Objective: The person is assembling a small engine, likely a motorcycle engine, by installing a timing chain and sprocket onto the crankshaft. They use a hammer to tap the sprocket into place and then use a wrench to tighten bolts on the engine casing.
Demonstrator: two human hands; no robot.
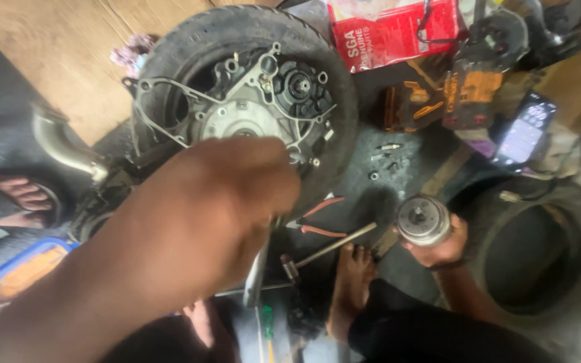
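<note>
in the head view the right hand (pixel 438 243) is closed round the lower part of a round, silver-grey metal rotor drum (pixel 423 218), holding it upright just above the dark floor, near the bare foot (pixel 351 279) and the long steel t-handled wrench (pixel 331 247). the left hand (pixel 226 202) is a close, blurred shape reaching toward the grey metal engine case (pixel 250 107) set inside the black rubber tyre (pixel 334 87), and i cannot tell how far it is open or whether it holds anything. the drum looks solid, stiff, heavy and probably oily, so a full grip round its rim with support beneath seems safest.
</note>
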